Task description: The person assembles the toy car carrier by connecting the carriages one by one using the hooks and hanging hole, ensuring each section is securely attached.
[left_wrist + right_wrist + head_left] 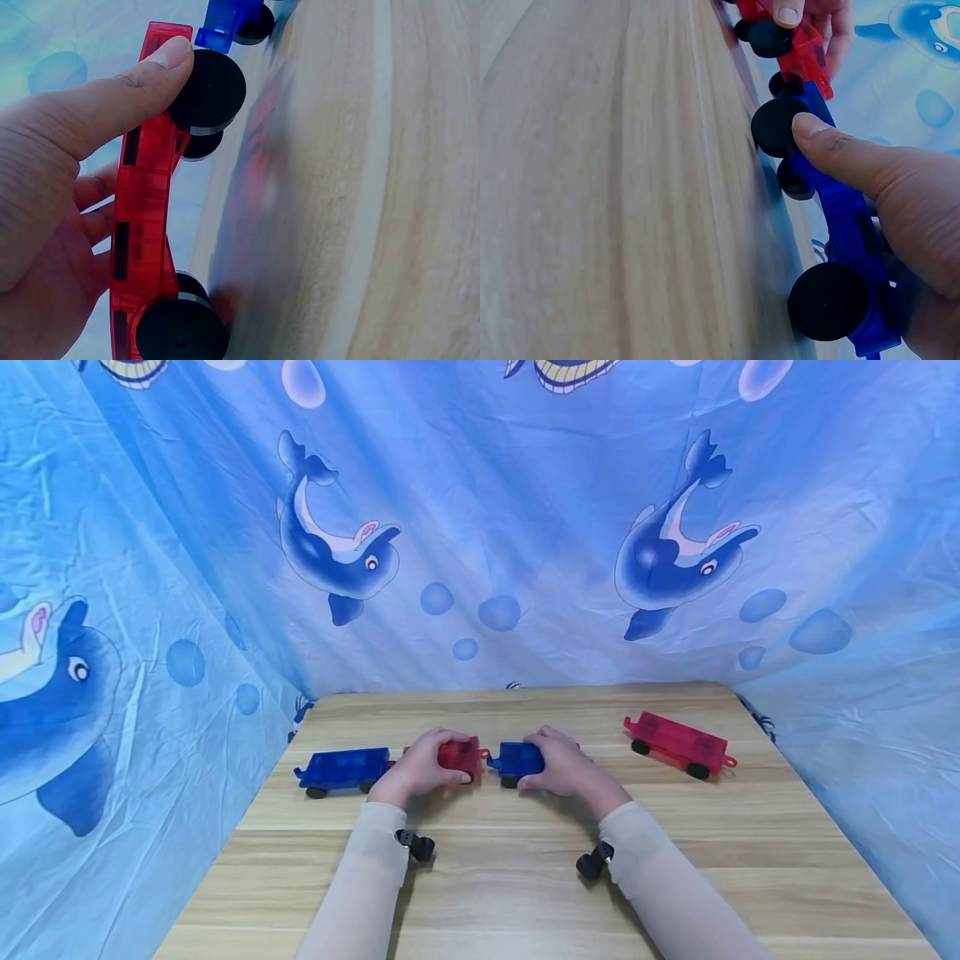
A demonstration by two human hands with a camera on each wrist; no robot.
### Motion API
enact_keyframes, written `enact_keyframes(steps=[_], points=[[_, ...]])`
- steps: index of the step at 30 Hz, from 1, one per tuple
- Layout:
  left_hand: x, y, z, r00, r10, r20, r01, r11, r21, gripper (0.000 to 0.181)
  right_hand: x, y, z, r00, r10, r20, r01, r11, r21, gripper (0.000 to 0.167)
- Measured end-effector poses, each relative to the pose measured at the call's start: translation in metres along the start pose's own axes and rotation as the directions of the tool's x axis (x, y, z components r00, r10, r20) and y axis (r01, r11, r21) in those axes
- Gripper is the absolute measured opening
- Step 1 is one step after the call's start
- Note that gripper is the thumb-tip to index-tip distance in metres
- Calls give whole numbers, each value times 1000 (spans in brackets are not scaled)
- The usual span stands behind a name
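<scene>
Red car (461, 754) and blue car (517, 759), mid-table (495, 868), are being held in curled fingers by L hand (423, 769) and R hand (564, 768) resp., apparently for coupling, w/ hook (492, 762) and loop (484, 752) seemingly needing aligning next.

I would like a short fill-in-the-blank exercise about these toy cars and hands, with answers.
The left hand holds one toy car, whose colour is ____.
The right hand holds another toy car, whose colour is ____.
The far-left toy car is blue, but the far-right toy car is coloured ____.
Altogether, the head view shows ____ toy cars.
Missing words: red; blue; red; four.
</scene>
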State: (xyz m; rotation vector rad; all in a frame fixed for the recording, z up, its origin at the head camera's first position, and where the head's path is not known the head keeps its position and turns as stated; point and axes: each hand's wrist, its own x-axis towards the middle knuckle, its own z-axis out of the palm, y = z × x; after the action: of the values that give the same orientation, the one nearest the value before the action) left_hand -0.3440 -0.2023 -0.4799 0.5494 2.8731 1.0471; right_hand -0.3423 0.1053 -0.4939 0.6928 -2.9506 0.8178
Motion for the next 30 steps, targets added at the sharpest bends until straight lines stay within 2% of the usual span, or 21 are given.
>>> enact_keyframes(steps=[9,30], points=[[0,2,0,1000,3,0,-3,1000,3,71,4,-3,8,1000,-21,-20,21,1000,-16,90],[0,2,2,1000,-3,5,3,999,34,72,6,-3,11,1000,6,-21,-7,999,-38,88]])
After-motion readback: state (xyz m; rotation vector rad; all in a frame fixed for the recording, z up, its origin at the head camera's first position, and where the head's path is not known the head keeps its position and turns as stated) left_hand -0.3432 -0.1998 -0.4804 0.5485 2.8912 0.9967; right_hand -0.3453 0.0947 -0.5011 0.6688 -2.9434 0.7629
